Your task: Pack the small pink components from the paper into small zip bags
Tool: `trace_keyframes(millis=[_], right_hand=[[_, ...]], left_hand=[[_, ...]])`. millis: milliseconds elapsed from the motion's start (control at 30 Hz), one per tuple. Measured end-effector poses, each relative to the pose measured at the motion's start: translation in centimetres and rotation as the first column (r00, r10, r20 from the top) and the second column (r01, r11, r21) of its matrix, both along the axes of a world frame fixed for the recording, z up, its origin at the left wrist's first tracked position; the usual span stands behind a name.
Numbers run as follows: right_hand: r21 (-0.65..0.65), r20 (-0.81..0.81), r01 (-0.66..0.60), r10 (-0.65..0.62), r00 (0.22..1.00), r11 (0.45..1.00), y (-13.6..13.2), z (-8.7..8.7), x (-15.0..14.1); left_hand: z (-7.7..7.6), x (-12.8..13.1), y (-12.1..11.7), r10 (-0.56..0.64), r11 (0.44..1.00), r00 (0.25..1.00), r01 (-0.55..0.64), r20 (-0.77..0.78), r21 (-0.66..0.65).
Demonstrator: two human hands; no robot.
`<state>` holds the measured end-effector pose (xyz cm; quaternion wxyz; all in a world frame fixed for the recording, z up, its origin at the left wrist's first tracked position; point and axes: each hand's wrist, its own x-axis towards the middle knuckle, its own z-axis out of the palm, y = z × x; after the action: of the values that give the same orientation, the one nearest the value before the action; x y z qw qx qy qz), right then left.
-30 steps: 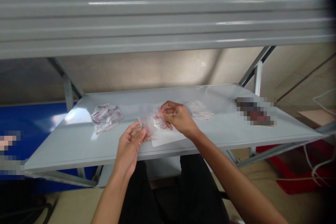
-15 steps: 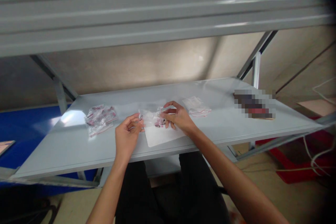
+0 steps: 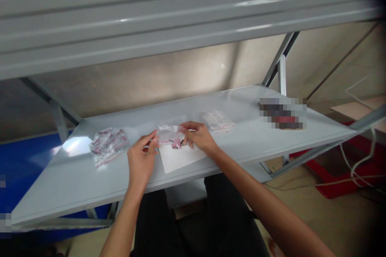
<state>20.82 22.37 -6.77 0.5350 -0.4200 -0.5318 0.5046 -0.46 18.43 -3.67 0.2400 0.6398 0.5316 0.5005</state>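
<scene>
Head view, the only one I had. Looking down from the worn camera, I had both bare hands in front of the person, over a grey steel shelf (image 3: 241, 104), with a second shelf (image 3: 150, 16) running across the top of the frame.

The left hand (image 3: 141, 160) was curled, its fingertips closed on the left edge of a small clear plastic bag (image 3: 169, 134). The right hand (image 3: 199, 137) pinched the bag's right edge between thumb and fingers. The bag was held just above a white plastic sheet (image 3: 177, 160), with its lower edge near or on the sheet; I could not tell which.

Small dark parts (image 3: 175, 147) showed at the bag's lower edge. I could not tell whether they were inside it or lying on the sheet.

As things lay, this one bag was in hand. A heap of pink-marked packets (image 3: 108, 146) sat on the shelf well left of the hands, and a flatter single packet (image 3: 218, 121) lay just beyond the right hand. I could not count the contents of either.

Farther right stood a pixelated object (image 3: 283, 113). Below the shelf, a red crate (image 3: 337, 180) and a white cable (image 3: 358, 160) showed on the floor.
</scene>
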Motion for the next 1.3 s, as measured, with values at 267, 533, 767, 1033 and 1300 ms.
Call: trace_keyframes(millis=[267,533,767,1033,1300], right_hand=[[0.009,-0.064,-0.008,0.009,0.998,1.000,-0.2,0.5,0.2],[-0.002,-0.048,0.000,0.000,0.999,1.000,0.2,-0.5,0.2],[-0.020,-0.061,0.019,-0.021,0.998,1.000,0.3,-0.8,0.2],[-0.027,-0.037,0.017,-0.018,0.999,0.999,0.1,-0.9,0.0],[-0.061,-0.055,0.038,-0.041,0.998,0.997,-0.2,-0.1,-0.1]], left_hand=[[1.1,0.5,0.1,0.052,0.998,0.994,-0.050,0.099,-0.028],[0.3,0.3,-0.4,0.048,0.993,0.975,-0.024,0.218,-0.114],[-1.1,2.9,-1.2,0.020,0.971,0.910,0.081,0.414,-0.225],[-1.1,3.4,-0.5,0.057,0.975,0.911,0.037,0.409,-0.217],[-1.5,3.2,-0.9,0.039,0.980,0.910,0.045,0.412,-0.193]])
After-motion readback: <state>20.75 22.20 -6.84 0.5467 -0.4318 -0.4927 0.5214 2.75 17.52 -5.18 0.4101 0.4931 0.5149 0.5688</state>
